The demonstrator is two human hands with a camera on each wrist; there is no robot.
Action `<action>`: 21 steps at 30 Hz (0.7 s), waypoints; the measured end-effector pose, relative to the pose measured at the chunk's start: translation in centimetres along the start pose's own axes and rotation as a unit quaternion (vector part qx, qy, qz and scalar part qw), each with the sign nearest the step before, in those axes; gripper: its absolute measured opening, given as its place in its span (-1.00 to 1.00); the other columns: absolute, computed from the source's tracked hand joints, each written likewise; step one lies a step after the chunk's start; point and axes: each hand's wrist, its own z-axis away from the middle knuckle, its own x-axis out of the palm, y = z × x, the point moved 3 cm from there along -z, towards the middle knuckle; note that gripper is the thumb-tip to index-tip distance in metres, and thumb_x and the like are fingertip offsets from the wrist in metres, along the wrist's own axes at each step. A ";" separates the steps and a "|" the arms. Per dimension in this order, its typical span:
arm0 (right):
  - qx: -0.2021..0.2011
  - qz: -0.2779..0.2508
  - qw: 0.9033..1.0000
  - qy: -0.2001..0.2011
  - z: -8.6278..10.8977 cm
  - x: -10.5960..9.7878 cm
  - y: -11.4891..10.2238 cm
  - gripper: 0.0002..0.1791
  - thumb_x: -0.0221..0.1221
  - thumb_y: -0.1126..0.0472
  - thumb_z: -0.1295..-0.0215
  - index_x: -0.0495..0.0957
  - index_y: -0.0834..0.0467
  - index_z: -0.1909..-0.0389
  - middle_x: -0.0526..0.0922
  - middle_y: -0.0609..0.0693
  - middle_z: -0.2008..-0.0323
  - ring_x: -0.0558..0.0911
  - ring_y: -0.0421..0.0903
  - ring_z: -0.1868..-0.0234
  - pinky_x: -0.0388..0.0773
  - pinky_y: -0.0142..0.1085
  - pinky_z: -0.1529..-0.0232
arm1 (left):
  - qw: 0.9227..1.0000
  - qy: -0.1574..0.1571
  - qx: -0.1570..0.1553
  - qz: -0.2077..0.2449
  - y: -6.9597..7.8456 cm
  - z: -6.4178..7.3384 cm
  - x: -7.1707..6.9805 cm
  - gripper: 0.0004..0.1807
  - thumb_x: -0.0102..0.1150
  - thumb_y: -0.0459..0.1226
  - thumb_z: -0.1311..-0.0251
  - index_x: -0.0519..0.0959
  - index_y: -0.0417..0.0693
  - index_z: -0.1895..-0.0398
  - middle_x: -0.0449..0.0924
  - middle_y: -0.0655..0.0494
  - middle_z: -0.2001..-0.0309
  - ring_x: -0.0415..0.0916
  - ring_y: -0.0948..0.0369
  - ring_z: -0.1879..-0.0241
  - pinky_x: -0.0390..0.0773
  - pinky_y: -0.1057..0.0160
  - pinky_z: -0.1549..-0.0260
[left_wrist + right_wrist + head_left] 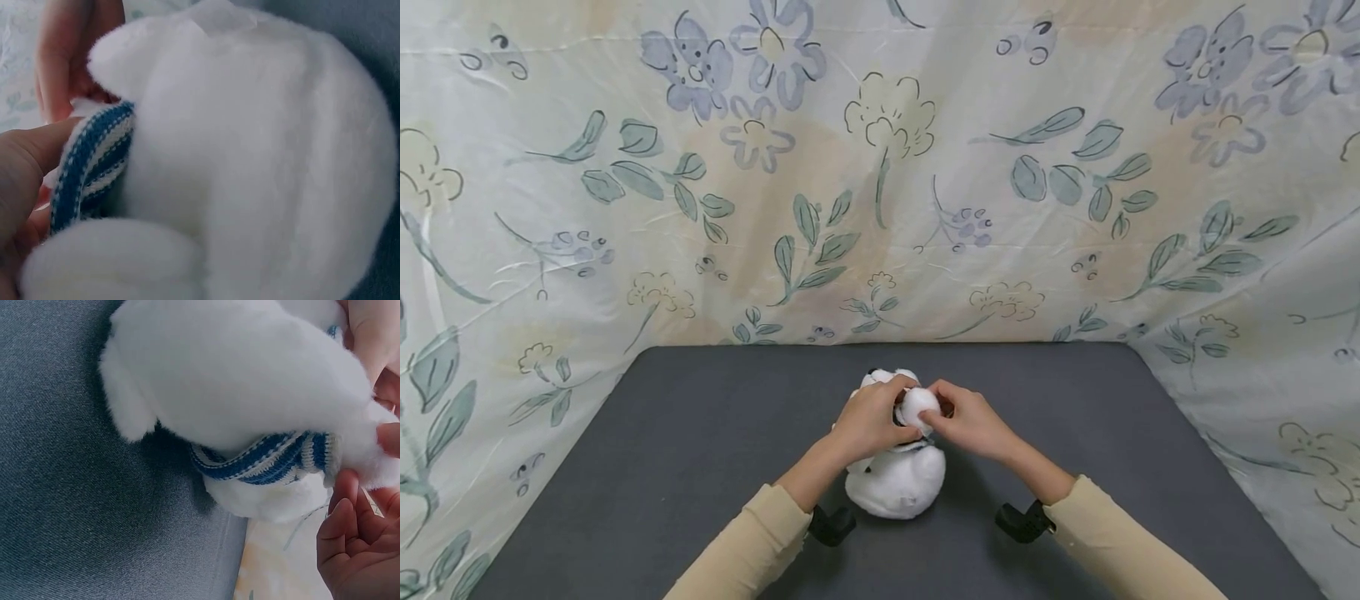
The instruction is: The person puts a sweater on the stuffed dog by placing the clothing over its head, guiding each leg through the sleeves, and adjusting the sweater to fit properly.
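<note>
A white plush toy animal (895, 483) sits on the dark table, its dark nose showing at the far end. Round it lies a blue-and-white striped knit garment (269, 459), with a ribbed cuff about one white paw (365, 453). My left hand (876, 417) grips the garment near that paw, thumb on the near side; in the left wrist view its thumb (53, 144) lies against the striped knit. From the right, my right hand (973, 423) pinches the paw between thumb and fingers (344, 487). The plush body hides some left fingertips.
The grey table (715, 433) spreads round the toy, its far edge against a floral curtain (880, 208). More curtain hangs at both sides. Dark wrist devices (1024, 523) sit under both forearms, close to the tabletop.
</note>
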 end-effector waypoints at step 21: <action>-0.001 0.012 1.000 -0.003 0.5 -0.4 -0.2 -0.86 0.15 0.08 -0.25 0.48 0.02 0.23 0.50 -0.12 0.47 0.44 -0.15 0.52 0.39 -0.35 0.54 | 0.988 -0.022 0.017 -0.151 -0.4 0.2 0.4 -0.54 0.37 0.02 0.09 0.53 0.05 0.14 0.59 0.25 0.35 0.46 0.23 0.37 0.43 0.19 0.28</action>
